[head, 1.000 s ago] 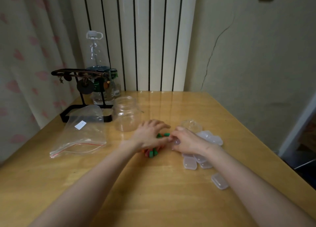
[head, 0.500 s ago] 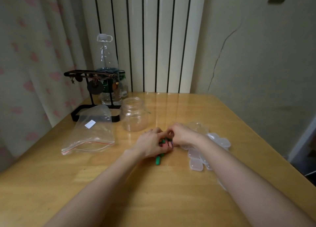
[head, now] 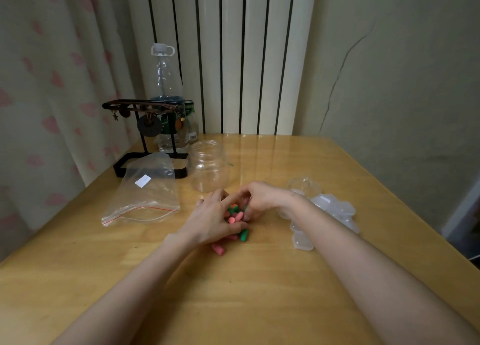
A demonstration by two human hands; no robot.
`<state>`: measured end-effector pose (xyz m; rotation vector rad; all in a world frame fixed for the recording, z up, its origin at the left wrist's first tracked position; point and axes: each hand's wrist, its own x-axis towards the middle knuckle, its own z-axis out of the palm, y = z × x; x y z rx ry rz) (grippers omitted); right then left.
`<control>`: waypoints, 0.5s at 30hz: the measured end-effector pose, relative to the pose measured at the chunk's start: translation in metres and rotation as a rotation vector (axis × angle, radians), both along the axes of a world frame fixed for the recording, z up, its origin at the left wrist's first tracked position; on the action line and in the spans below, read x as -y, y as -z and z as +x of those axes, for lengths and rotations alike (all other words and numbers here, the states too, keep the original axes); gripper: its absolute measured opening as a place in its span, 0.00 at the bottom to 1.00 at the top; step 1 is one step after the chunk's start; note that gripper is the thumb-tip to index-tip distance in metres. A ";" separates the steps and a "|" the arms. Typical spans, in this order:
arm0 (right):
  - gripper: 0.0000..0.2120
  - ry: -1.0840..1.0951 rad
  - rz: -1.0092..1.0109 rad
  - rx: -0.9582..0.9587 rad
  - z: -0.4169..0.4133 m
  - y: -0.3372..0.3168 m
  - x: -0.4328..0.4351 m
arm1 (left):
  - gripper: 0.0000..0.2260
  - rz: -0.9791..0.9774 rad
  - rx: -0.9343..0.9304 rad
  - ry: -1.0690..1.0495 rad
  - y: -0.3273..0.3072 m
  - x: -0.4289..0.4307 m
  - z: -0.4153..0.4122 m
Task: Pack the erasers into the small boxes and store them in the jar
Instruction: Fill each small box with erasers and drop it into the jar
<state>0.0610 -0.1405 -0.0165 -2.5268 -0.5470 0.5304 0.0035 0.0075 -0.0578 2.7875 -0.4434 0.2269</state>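
Observation:
A small heap of pink and green erasers [head: 235, 216] lies on the wooden table [head: 259, 292] between my two hands. My left hand [head: 211, 220] curls over the heap from the left, its fingers round several erasers. My right hand [head: 262, 199] cups the heap from the right with bent fingers. One pink eraser [head: 217, 249] and a green eraser [head: 244, 235] lie loose just in front. The clear open jar [head: 207, 165] stands behind the hands. Several small clear boxes [head: 335, 209] are piled to the right; one small box [head: 302, 241] sits nearest me.
An open zip bag [head: 145, 191] lies flat at the left. A black stand with hanging trinkets [head: 148, 136] and a tall plastic bottle [head: 166, 84] are at the back left. The clear jar lid [head: 304, 186] rests behind my right wrist.
Both hands have closed in around the eraser heap and gathered it between them. A pink eraser now lies loose in front of my left hand.

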 end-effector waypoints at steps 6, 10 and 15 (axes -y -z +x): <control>0.19 0.197 0.024 0.263 0.017 -0.001 -0.003 | 0.41 -0.079 0.058 0.050 0.017 -0.001 -0.018; 0.18 0.164 -0.108 0.268 0.020 0.025 -0.015 | 0.44 -0.078 0.142 -0.005 0.024 0.003 -0.020; 0.16 0.133 0.096 0.101 0.013 0.018 -0.019 | 0.35 -0.321 0.156 -0.162 0.023 0.008 -0.013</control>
